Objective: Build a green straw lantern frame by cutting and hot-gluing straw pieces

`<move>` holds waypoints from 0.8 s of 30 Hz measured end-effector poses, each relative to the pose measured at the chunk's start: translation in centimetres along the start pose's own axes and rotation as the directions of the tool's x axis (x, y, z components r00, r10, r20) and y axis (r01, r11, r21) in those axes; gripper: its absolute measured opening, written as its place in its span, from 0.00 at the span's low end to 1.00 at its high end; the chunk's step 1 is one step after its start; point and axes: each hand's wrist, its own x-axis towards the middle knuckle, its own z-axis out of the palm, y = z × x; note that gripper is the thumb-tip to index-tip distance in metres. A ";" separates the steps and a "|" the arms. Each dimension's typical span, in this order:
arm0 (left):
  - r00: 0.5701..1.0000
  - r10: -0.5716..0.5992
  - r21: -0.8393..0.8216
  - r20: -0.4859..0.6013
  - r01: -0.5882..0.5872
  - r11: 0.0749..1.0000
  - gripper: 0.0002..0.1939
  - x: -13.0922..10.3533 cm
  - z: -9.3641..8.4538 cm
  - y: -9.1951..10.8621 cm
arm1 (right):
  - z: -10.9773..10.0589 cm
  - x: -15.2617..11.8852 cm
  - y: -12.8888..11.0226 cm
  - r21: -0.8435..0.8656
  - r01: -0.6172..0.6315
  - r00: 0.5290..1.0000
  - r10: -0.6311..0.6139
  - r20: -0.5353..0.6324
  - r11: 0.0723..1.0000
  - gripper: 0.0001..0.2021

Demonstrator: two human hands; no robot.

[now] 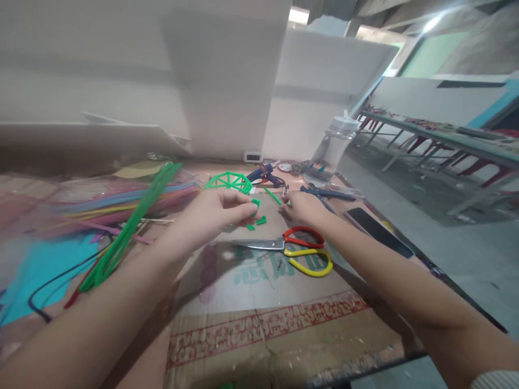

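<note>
Green, smooth and small, a piece (255, 203) sits pinched between thumb and fingers of the left hand (227, 209) near loose scraps (261, 220), while the right hand (302, 207) curls beside a thin strip (273, 195), and whether it grips anything one cannot tell. On the near side, steel scissors (284, 245) with red and yellow handles lie on printed cardboard (308, 340); beyond the hands, a spoked, many-sided frame (245, 186) looks already joined, yet the scraps and the long, slender bundle (137, 221) to the left suggest that assembly is only partly done. Beside the frame, a glue gun (261, 173) lies on the desk (140, 359).
</note>
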 end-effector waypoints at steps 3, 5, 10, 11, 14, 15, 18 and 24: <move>1.000 -0.016 -0.012 0.007 0.016 1.000 0.13 -0.1 0.0 0.3 | 1.3 1.5 -0.1 0.019 0.003 1.000 -0.003 0.025 1.000 0.07; 1.000 0.001 -0.021 0.010 0.000 1.000 0.13 -0.1 -0.1 0.4 | 1.5 1.8 0.1 0.053 0.011 1.000 -0.013 0.028 0.999 0.06; 1.000 0.028 -0.034 -0.003 -0.028 0.999 0.14 0.0 -0.8 0.1 | 0.4 1.1 1.9 0.198 -0.020 0.999 0.029 -0.044 0.980 0.05; 1.000 0.023 -0.047 -0.006 -0.023 0.999 0.14 0.0 -0.8 0.1 | 0.2 0.9 2.4 0.232 -0.037 0.997 0.053 -0.064 0.972 0.05; 1.000 0.005 -0.080 -0.019 -0.006 0.997 0.14 0.0 -0.9 0.0 | 0.4 0.4 3.7 0.335 -0.073 0.990 0.109 -0.088 0.939 0.03; 1.000 0.004 -0.086 -0.024 -0.006 0.996 0.14 -0.1 -0.8 0.1 | 0.7 0.2 4.0 0.368 -0.076 0.990 0.115 -0.085 0.927 0.02; 0.999 0.016 -0.097 -0.033 -0.019 0.995 0.13 -0.2 -0.7 0.2 | 1.6 -0.2 4.3 0.465 -0.051 0.993 0.094 -0.070 0.884 0.02; 0.999 -0.001 -0.123 -0.050 -0.005 0.992 0.13 -0.2 -0.6 0.3 | 1.5 -0.6 3.9 0.617 0.007 0.998 0.036 -0.058 0.787 0.03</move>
